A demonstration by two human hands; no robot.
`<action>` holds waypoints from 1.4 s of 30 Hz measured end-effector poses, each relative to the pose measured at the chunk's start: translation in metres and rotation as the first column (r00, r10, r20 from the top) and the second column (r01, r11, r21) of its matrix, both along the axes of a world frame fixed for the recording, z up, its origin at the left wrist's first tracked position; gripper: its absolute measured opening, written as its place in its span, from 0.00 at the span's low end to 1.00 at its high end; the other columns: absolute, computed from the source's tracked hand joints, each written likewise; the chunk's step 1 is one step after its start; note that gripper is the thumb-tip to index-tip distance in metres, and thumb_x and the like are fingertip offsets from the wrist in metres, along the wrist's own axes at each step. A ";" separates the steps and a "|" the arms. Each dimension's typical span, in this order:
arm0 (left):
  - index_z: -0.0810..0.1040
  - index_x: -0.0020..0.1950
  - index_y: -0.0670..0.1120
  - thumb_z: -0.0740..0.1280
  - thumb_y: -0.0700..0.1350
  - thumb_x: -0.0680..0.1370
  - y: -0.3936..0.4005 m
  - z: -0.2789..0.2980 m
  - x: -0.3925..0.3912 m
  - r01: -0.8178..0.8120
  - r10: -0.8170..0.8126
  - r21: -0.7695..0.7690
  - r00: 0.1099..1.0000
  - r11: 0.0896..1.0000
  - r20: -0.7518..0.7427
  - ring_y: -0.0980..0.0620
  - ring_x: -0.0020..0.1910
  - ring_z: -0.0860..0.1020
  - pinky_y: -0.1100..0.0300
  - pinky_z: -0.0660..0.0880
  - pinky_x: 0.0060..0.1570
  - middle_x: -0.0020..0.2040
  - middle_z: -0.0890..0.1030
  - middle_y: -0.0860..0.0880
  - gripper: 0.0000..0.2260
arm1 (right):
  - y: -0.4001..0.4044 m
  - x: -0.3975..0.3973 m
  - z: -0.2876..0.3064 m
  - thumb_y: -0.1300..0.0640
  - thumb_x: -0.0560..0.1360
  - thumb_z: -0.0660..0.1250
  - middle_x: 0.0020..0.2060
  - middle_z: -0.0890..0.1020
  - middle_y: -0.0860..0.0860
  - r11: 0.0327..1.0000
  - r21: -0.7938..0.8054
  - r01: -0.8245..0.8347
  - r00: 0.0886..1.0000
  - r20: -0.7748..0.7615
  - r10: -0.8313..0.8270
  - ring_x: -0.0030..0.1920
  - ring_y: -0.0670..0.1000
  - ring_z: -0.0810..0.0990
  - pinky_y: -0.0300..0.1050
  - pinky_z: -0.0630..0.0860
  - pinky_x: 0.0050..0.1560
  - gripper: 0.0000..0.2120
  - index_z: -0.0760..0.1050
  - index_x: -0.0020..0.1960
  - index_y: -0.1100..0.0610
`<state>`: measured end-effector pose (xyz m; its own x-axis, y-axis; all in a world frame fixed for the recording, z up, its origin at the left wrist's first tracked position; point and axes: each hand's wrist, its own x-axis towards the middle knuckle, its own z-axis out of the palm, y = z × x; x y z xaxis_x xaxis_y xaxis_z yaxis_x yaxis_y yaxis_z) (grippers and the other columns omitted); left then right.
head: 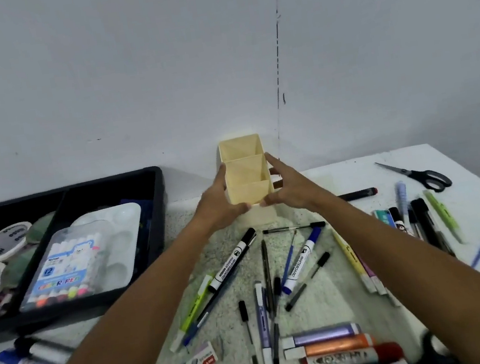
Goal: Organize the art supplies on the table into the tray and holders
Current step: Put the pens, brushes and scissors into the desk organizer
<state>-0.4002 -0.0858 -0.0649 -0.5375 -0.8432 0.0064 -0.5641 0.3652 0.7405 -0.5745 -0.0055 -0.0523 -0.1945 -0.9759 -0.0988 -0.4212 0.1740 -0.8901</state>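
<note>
White table (462, 169) against a grey wall. Left hand (219, 198) and right hand (287, 187) clasp the cream 3-compartment holder (247, 177) from either side, upright at the far edge. Markers lie scattered nearer; black tray (158, 224) sits left.

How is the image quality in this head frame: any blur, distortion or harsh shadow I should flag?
Head view: lighting is soft and even, with only a faint shadow beside the cream holder on the wall. Wide-angle distortion bows the table edge and the black tray. The centre is fairly sharp, the whiteboard marker print legible, while the bottom corners and the far scissors look soft.
</note>
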 end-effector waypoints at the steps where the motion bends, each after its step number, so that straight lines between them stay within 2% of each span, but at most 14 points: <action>1: 0.49 0.78 0.52 0.77 0.47 0.69 0.002 0.003 0.000 0.001 0.002 -0.058 0.998 0.998 0.062 0.42 0.64 0.72 0.47 0.73 0.60 0.67 0.73 0.43 0.47 | 0.004 0.001 0.000 0.65 0.65 0.77 0.68 0.70 0.53 1.000 0.003 0.010 0.999 -0.036 -0.010 0.59 0.55 0.77 0.55 0.75 0.60 0.52 0.49 0.79 0.49; 5: 0.57 0.76 0.51 0.75 0.56 0.68 0.018 0.015 0.000 -0.023 0.128 -0.348 0.951 0.937 0.281 0.39 0.65 0.67 0.43 0.70 0.61 0.67 0.69 0.41 0.42 | 0.028 0.000 0.006 0.58 0.71 0.75 0.72 0.67 0.55 1.000 0.005 -0.008 0.961 -0.275 0.009 0.67 0.55 0.70 0.48 0.69 0.65 0.43 0.53 0.78 0.52; 8: 0.67 0.72 0.47 0.73 0.56 0.69 0.053 0.015 -0.005 0.021 0.117 -0.484 0.960 0.875 0.254 0.40 0.65 0.67 0.42 0.69 0.60 0.66 0.70 0.41 0.35 | 0.063 -0.016 0.012 0.58 0.74 0.72 0.71 0.68 0.53 0.999 -0.036 -0.029 0.953 -0.304 0.016 0.65 0.54 0.72 0.42 0.69 0.60 0.35 0.60 0.76 0.53; 10: 0.73 0.68 0.46 0.70 0.59 0.68 0.085 0.013 -0.012 0.094 0.011 -0.464 0.976 0.881 0.218 0.41 0.62 0.69 0.42 0.69 0.59 0.63 0.74 0.43 0.31 | 0.090 -0.029 0.015 0.59 0.74 0.71 0.69 0.71 0.52 0.998 -0.053 -0.032 0.955 -0.296 0.015 0.63 0.53 0.75 0.43 0.71 0.60 0.30 0.65 0.73 0.53; 13: 0.75 0.65 0.50 0.66 0.63 0.68 0.146 0.005 -0.032 0.269 -0.184 -0.347 0.949 0.899 0.257 0.47 0.63 0.71 0.46 0.68 0.62 0.62 0.77 0.48 0.29 | 0.134 -0.055 0.012 0.60 0.74 0.70 0.66 0.74 0.52 0.995 -0.093 -0.033 0.951 -0.308 0.002 0.60 0.50 0.77 0.44 0.74 0.60 0.24 0.70 0.69 0.55; 17: 0.72 0.69 0.52 0.68 0.63 0.72 0.228 -0.009 -0.061 0.545 -0.459 -0.248 0.825 0.801 0.331 0.54 0.66 0.67 0.51 0.62 0.67 0.66 0.74 0.52 0.28 | 0.184 -0.082 -0.002 0.60 0.75 0.68 0.60 0.78 0.51 0.990 -0.139 0.002 0.934 -0.353 -0.051 0.56 0.50 0.78 0.44 0.75 0.56 0.20 0.73 0.66 0.56; 18: 0.71 0.69 0.52 0.67 0.65 0.72 0.246 -0.014 -0.069 0.594 -0.498 -0.249 0.791 0.765 0.356 0.54 0.66 0.67 0.54 0.61 0.65 0.66 0.74 0.52 0.29 | 0.195 -0.089 -0.007 0.60 0.75 0.68 0.60 0.78 0.51 0.989 -0.148 0.012 0.934 -0.351 -0.064 0.56 0.49 0.78 0.43 0.75 0.55 0.19 0.74 0.66 0.56; 20: 0.71 0.69 0.52 0.66 0.69 0.70 0.270 -0.026 -0.082 0.667 -0.540 -0.290 0.734 0.686 0.412 0.52 0.63 0.69 0.55 0.62 0.59 0.64 0.75 0.51 0.33 | 0.211 -0.100 -0.018 0.61 0.76 0.68 0.59 0.79 0.53 0.986 -0.163 0.030 0.932 -0.351 -0.086 0.55 0.49 0.78 0.43 0.74 0.55 0.17 0.75 0.64 0.57; 23: 0.70 0.69 0.51 0.63 0.74 0.66 0.294 -0.042 -0.094 0.720 -0.535 -0.320 0.680 0.616 0.501 0.49 0.58 0.71 0.52 0.67 0.56 0.60 0.76 0.50 0.39 | 0.231 -0.117 -0.029 0.63 0.76 0.67 0.56 0.80 0.54 0.980 -0.183 0.084 0.934 -0.329 -0.141 0.52 0.48 0.77 0.41 0.73 0.53 0.15 0.77 0.63 0.59; 27: 0.72 0.65 0.51 0.61 0.77 0.65 0.309 -0.049 -0.098 0.717 -0.484 -0.388 0.686 0.579 0.543 0.49 0.53 0.71 0.52 0.70 0.51 0.55 0.74 0.49 0.39 | 0.247 -0.138 -0.040 0.64 0.75 0.67 0.51 0.81 0.54 0.961 -0.231 0.152 0.941 -0.264 -0.213 0.50 0.49 0.79 0.42 0.77 0.51 0.13 0.79 0.59 0.57; 30: 0.73 0.64 0.50 0.63 0.74 0.66 0.314 -0.048 -0.102 0.695 -0.492 -0.360 0.705 0.623 0.510 0.50 0.53 0.70 0.52 0.71 0.50 0.54 0.74 0.49 0.36 | 0.251 -0.149 -0.044 0.66 0.75 0.66 0.48 0.82 0.54 0.950 -0.258 0.176 0.942 -0.238 -0.239 0.47 0.50 0.80 0.34 0.75 0.46 0.12 0.79 0.58 0.59; 34: 0.75 0.62 0.50 0.66 0.71 0.66 0.313 -0.042 -0.106 0.665 -0.506 -0.339 0.736 0.666 0.449 0.51 0.50 0.71 0.54 0.71 0.50 0.52 0.74 0.50 0.33 | 0.250 -0.152 -0.047 0.67 0.75 0.65 0.46 0.81 0.51 0.943 -0.279 0.183 0.941 -0.227 -0.250 0.44 0.42 0.78 0.26 0.72 0.42 0.12 0.79 0.57 0.60; 38: 0.76 0.65 0.50 0.73 0.65 0.64 0.304 -0.021 -0.108 0.559 -0.535 -0.252 0.829 0.790 0.163 0.56 0.50 0.75 0.58 0.75 0.50 0.53 0.76 0.52 0.34 | 0.240 -0.160 -0.047 0.68 0.75 0.65 0.45 0.81 0.50 0.918 -0.306 0.251 0.939 -0.153 -0.307 0.44 0.45 0.78 0.26 0.72 0.40 0.12 0.80 0.55 0.59; 42: 0.77 0.63 0.53 0.76 0.64 0.62 0.279 0.006 -0.115 0.430 -0.442 -0.113 0.890 0.896 -0.115 0.61 0.50 0.77 0.61 0.77 0.51 0.52 0.77 0.58 0.33 | 0.219 -0.184 -0.041 0.69 0.74 0.64 0.45 0.82 0.51 0.864 -0.349 0.363 0.893 -0.134 -0.430 0.43 0.45 0.78 0.22 0.69 0.41 0.11 0.80 0.53 0.60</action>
